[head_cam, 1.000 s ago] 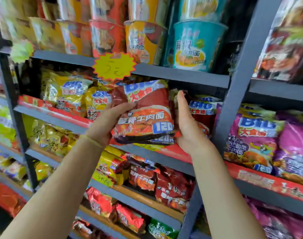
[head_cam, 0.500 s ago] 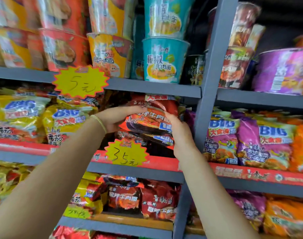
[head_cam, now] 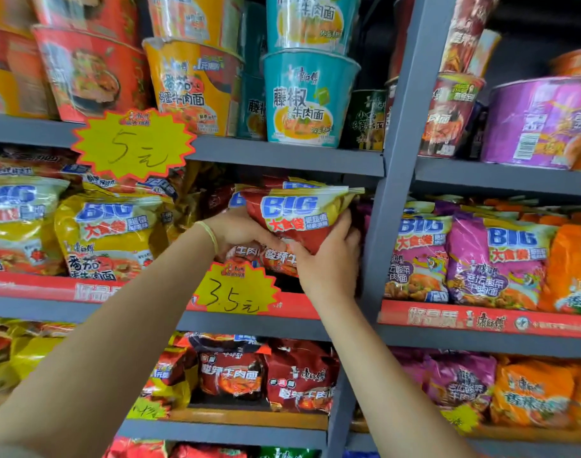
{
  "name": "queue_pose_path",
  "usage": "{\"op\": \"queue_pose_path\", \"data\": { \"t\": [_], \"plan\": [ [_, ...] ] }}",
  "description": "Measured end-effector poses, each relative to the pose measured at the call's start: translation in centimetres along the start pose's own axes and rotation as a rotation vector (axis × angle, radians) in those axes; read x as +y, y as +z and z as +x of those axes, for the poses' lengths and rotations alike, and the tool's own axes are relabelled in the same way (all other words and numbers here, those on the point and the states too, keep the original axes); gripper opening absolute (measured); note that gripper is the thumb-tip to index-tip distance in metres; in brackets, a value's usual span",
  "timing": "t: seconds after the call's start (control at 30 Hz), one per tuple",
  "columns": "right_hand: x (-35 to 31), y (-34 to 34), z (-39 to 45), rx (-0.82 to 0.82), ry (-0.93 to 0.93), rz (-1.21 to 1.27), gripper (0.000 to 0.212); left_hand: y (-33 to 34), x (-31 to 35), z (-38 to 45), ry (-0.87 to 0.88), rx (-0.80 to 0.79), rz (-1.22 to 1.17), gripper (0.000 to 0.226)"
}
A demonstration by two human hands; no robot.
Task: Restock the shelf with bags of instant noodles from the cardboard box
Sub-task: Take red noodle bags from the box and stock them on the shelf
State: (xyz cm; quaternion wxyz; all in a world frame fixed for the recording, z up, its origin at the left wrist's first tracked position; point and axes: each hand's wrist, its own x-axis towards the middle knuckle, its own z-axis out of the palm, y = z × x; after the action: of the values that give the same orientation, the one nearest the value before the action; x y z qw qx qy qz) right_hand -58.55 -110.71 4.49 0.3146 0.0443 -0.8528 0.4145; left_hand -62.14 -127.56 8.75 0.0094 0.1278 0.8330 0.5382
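Both hands hold one red noodle bag (head_cam: 299,216) in the middle shelf (head_cam: 282,325) bay, just left of the grey upright post (head_cam: 386,226). Right hand (head_cam: 329,262) cups the bag's lower right corner, fingers curled up around its right edge, thumb across the front. Left hand (head_cam: 239,229) grips the lower left edge, fingers wrapped under; thin yellow band (head_cam: 210,234) on that wrist. The bag sits tilted, top seal toward the camera, "BIG" label facing out, resting on top of other red bags (head_cam: 266,259) already stacked in the bay.

Yellow starburst price tag (head_cam: 238,289) reading 3.5 hangs on the red shelf-edge strip (head_cam: 292,305) just below the hands. Second, larger yellow price tag (head_cam: 133,143) reading 5 is on the shelf above, to the left. Yellow bags (head_cam: 107,233) fill the bay left of the red ones; purple bags (head_cam: 494,259) and orange bags (head_cam: 570,266) sit right of the post. Noodle cups (head_cam: 309,94) are stacked on the top shelf. More red bags on the lower shelf (head_cam: 295,375).
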Motion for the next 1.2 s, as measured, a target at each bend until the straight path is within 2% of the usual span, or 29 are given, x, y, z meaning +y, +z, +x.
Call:
{"op": "queue_pose_path", "data": {
  "t": [0.1,0.27,0.4,0.5,0.67,0.73,0.83,0.9,1.0,1.13,1.2],
  "plan": [
    [0.1,0.4,0.4,0.042,0.029,-0.036,0.101,0.9,0.1,1.5,-0.082,-0.002,-0.010,0.044],
    [1.6,1.8,1.7,-0.139,0.183,0.017,0.101,2.3,-0.7,2.5,-0.288,0.069,-0.039,0.042],
    [2.0,1.6,3.0,-0.215,0.245,0.053,0.102,2.0,-0.8,3.0,-0.305,0.131,0.068,0.053],
    [1.8,1.1,3.6,-0.241,0.253,-0.004,0.100,1.8,-1.0,3.2,-0.275,0.174,0.245,0.060],
    [1.3,2.6,2.9,-0.080,0.203,-0.279,0.107,2.3,-0.4,2.6,-0.168,0.380,0.734,0.047],
    [0.9,3.0,2.4,0.049,0.133,-0.349,0.108,2.4,-0.2,2.4,-0.171,0.386,0.750,0.043],
    [0.2,3.0,1.0,0.245,-0.108,-0.462,0.099,2.7,-0.2,2.7,-0.180,0.390,0.752,0.042],
    [-0.5,2.7,0.5,0.139,-0.227,-0.568,0.089,2.7,-0.2,2.9,-0.177,0.400,0.748,0.042],
    [-0.8,2.7,1.3,-0.199,-0.153,-0.663,0.100,2.7,-0.3,2.9,-0.153,0.409,0.803,0.046],
    [0.6,4.3,2.8,-0.239,-0.101,-0.734,0.117,2.0,-0.1,2.8,-0.112,0.391,0.930,0.042],
    [1.3,5.3,3.3,-0.219,-0.099,-0.758,0.121,1.4,0.0,2.6,-0.131,0.344,0.992,0.056]
  ]
}}
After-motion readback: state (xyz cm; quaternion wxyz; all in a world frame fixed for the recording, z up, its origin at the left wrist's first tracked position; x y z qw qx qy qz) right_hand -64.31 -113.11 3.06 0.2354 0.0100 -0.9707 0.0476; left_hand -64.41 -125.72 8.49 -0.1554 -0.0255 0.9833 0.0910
